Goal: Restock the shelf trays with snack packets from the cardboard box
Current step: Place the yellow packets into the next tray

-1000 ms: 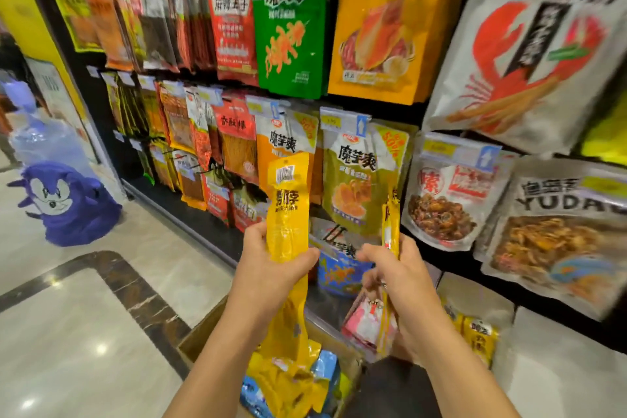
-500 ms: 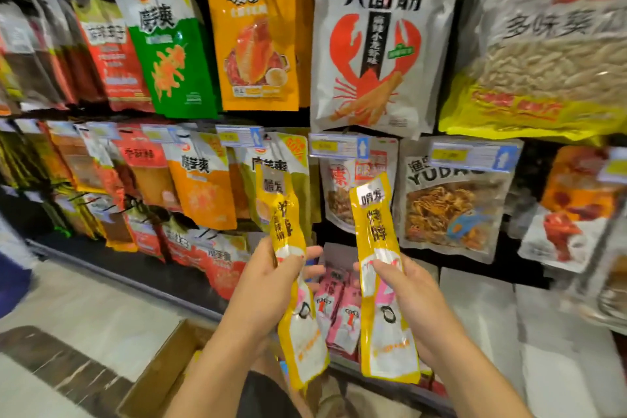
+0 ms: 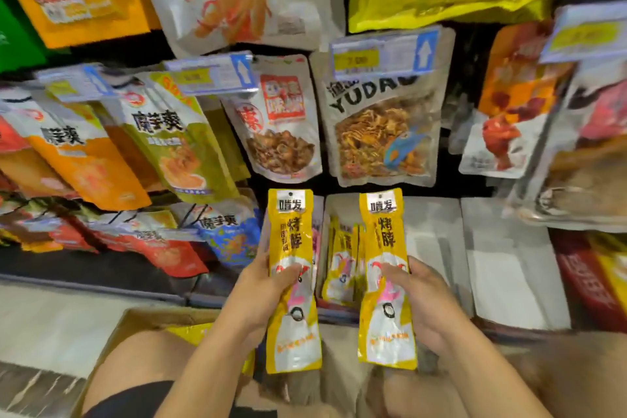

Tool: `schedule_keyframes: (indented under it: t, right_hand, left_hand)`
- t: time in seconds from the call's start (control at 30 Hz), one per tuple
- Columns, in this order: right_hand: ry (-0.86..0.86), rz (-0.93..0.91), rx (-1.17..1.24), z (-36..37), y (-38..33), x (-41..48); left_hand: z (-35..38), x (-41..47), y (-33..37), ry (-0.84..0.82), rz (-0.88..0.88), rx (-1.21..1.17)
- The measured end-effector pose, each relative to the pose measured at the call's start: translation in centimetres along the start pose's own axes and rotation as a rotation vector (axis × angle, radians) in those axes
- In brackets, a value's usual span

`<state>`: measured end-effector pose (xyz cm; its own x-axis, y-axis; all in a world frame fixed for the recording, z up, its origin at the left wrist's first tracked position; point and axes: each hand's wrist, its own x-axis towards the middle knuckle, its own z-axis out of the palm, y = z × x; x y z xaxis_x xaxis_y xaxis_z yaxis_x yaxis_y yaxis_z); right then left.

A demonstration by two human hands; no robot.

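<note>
At the bottom shelf, above the cardboard box (image 3: 142, 322), the left hand (image 3: 261, 285) holds the left packet (image 3: 291, 241) and the right hand (image 3: 424, 299) holds the right packet (image 3: 383, 234). Both packets are upright, with fingers (image 3: 419, 273) curled behind and a thumb pressed across the front. Placing looks to be the step in hand. Between the two, a tray (image 3: 339, 205) holds matching yellow packets (image 3: 342, 261), so each packet probably needs slipping in upright against that stack, one at a time.

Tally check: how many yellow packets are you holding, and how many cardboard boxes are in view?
Yellow packets held: 2 (left packet in left hand, right packet in right hand)
Cardboard box: 1
Total: 3
Tray packets overlap, uncounted.
</note>
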<state>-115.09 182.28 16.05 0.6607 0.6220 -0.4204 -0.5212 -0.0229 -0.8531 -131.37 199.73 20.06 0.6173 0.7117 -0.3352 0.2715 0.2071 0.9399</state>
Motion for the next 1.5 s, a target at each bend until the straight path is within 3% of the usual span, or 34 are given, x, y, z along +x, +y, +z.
schedule_keyframes:
  t: [0.33,0.63,0.93,1.37,1.5]
  right_hand:
    - [0.252,0.039,0.145,-5.9,1.2,3.4]
    - [0.301,0.058,0.257,-7.2,1.3,7.1]
    - [0.307,0.063,0.273,-8.1,1.7,9.3]
    - [0.307,0.086,0.245,-8.1,2.6,9.8]
    - [0.301,0.099,0.229,-7.5,2.9,10.0]
  left_hand:
    - [6.9,8.5,-4.6,0.017,-0.132,0.097]
    - [11.7,16.7,-9.2,0.016,-0.203,0.230]
    - [14.3,20.7,-13.0,0.076,-0.319,0.080]
    - [15.1,20.6,-13.8,-0.015,-0.118,0.578]
    - [13.5,20.2,-13.3,0.024,-0.080,0.601]
